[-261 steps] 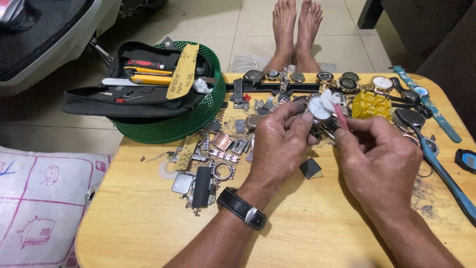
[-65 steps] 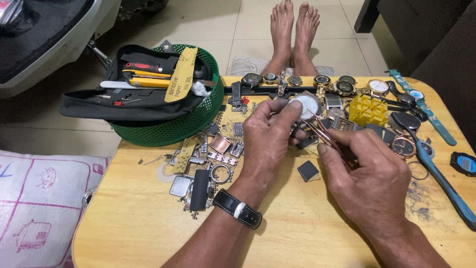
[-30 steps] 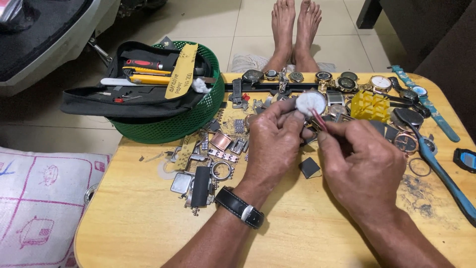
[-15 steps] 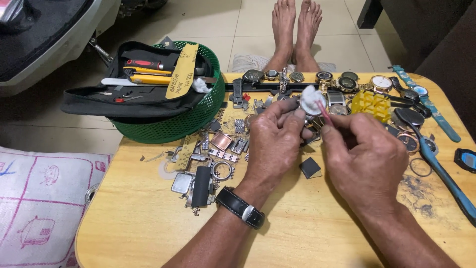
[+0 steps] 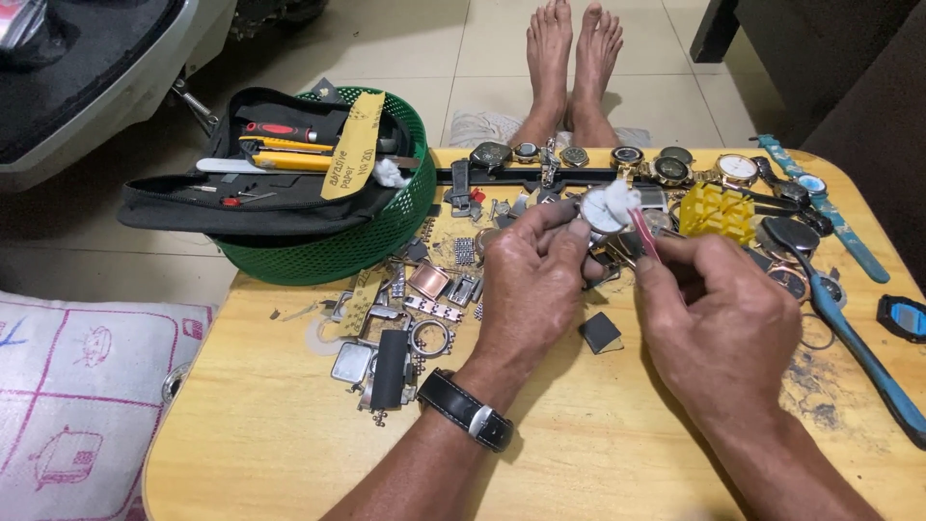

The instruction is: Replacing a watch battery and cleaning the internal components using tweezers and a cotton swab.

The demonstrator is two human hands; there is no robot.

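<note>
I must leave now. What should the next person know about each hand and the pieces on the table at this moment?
Left hand: holds a round white-faced watch up over the wooden table.
Right hand: pinches a thin pink tool, tip at the watch beside a small white wad.
Nearby: loose watch parts, a row of watches, a yellow holder block, a green basket with a tool pouch.
Done: watch picked up. Left: watch not yet set down.

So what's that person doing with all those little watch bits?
A person sits at a low wooden table strewn with watches and small metal parts. The left hand holds up a round white-faced watch. The right hand pokes at it with a thin pink-handled tool. A green basket with a black tool pouch stands to the left.
</note>
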